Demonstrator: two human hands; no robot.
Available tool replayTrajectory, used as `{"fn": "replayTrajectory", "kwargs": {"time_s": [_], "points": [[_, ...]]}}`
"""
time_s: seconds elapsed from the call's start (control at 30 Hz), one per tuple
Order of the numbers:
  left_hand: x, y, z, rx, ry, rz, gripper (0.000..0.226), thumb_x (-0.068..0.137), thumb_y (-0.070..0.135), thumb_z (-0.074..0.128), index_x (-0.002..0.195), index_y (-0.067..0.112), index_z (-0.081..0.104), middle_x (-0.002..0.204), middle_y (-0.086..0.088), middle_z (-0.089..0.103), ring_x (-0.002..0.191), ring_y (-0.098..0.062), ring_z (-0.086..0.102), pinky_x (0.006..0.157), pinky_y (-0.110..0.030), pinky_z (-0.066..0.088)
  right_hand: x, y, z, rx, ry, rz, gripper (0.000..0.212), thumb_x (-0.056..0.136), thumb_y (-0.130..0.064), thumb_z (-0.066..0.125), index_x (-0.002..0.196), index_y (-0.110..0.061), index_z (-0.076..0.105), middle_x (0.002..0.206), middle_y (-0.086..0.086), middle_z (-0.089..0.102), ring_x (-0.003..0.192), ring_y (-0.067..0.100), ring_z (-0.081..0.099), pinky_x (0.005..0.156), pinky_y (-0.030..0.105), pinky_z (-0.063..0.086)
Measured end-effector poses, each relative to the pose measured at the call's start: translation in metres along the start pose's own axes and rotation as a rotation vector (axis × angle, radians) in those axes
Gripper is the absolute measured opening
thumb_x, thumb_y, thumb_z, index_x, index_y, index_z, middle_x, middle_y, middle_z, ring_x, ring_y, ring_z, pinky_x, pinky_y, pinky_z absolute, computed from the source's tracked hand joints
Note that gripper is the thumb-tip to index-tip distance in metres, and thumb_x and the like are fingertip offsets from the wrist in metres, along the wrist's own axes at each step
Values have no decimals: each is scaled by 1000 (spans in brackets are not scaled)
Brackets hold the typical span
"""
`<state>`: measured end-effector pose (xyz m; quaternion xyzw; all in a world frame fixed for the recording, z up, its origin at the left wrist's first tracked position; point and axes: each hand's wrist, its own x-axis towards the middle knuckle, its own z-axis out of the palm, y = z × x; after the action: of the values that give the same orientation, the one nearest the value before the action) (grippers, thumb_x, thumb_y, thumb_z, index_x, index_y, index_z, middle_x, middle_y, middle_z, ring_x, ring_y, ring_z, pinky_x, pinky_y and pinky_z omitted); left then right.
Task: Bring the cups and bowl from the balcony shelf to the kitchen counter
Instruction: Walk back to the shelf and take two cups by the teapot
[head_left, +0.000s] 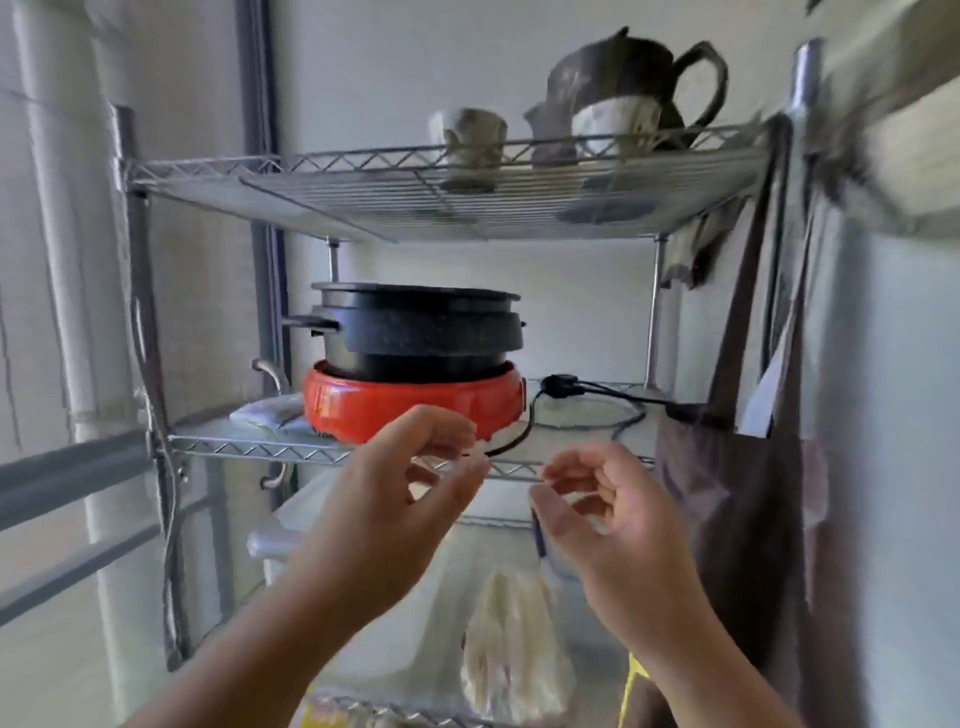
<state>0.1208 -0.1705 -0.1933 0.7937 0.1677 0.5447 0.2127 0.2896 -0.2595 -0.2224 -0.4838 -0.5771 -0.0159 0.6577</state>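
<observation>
On the top wire shelf (311, 176) stand a pale speckled cup (470, 137), a second pale cup or bowl (613, 124) and a small dark cup (545, 135) between them. A dark ceramic teapot (639, 67) sits behind them. My left hand (410, 483) and my right hand (608, 514) are raised in front of the middle shelf, well below the cups. Both hands have loosely curled fingers held apart, and they hold nothing.
A black pot (415, 327) on a red electric cooker (415, 402) fills the middle shelf, with a black cord (587, 400) beside it. A brown apron (743, 467) hangs on the rack's right post. A white plastic bin (374, 597) and a plastic bag (514, 649) sit below.
</observation>
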Motion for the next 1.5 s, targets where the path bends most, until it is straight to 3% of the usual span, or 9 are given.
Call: {"fn": "replayTrajectory", "kwargs": {"time_s": [0.33,0.5,0.7,0.87,0.97,1.1,1.3,1.4,1.5], "points": [[147,50,-12,211,102,241,37,77,57,56,104,32,61,100,20,66,97,-1,62,85,-33,54,143,-66,-28,-167,149,-294,24,79,-38,72,99,-30,61,90,-14,69,87,1,65,70,12,51],[225,49,-16,333,202,252,20,82,42,65,98,31,59,100,11,65,94,-12,60,76,-26,39,213,-81,-42,-263,226,-316,27,77,-37,74,97,-26,60,90,-14,66,83,2,63,73,19,52],[296,58,-23,476,219,138,54,72,53,60,115,21,58,118,-8,62,108,-29,55,82,-36,43,283,-95,-62,-557,362,-417,42,71,-42,75,102,-17,60,94,0,64,84,19,62,73,33,53],[335,57,-24,623,115,-102,83,71,65,68,131,12,44,124,-14,59,103,-29,53,74,-33,40,326,-109,-71,-770,274,-159,70,71,-53,73,121,-10,50,112,8,60,101,27,58,68,28,40],[345,60,-25,654,73,-212,97,68,68,69,137,8,39,127,-18,57,106,-34,56,78,-37,50,336,-122,-68,-818,83,122,87,68,-60,73,130,-5,48,105,7,59,90,24,55,60,26,40],[345,65,-25,645,-5,-311,96,68,66,71,133,1,45,113,-19,63,86,-31,65,69,-34,54,343,-128,-63,-930,-76,251,78,75,-60,68,127,-4,54,109,13,59,95,28,57,70,30,38],[341,67,-25,591,-56,-344,76,74,63,68,111,-3,60,89,-16,65,69,-27,60,55,-27,43,345,-129,-64,-1006,-235,300,63,88,-51,59,139,-15,48,147,7,45,130,29,45,95,32,40],[340,66,-26,557,-44,-349,71,74,59,69,112,0,58,97,-14,63,77,-26,59,56,-28,40,343,-130,-62,-976,-252,330,57,89,-47,59,136,-16,50,141,8,48,126,28,47,91,30,39],[340,63,-25,482,-1,-333,76,69,56,73,118,2,52,107,-14,61,88,-27,59,63,-30,46,344,-127,-60,-868,-115,340,67,72,-46,77,125,-12,52,99,4,56,91,21,59,74,29,50]]}}
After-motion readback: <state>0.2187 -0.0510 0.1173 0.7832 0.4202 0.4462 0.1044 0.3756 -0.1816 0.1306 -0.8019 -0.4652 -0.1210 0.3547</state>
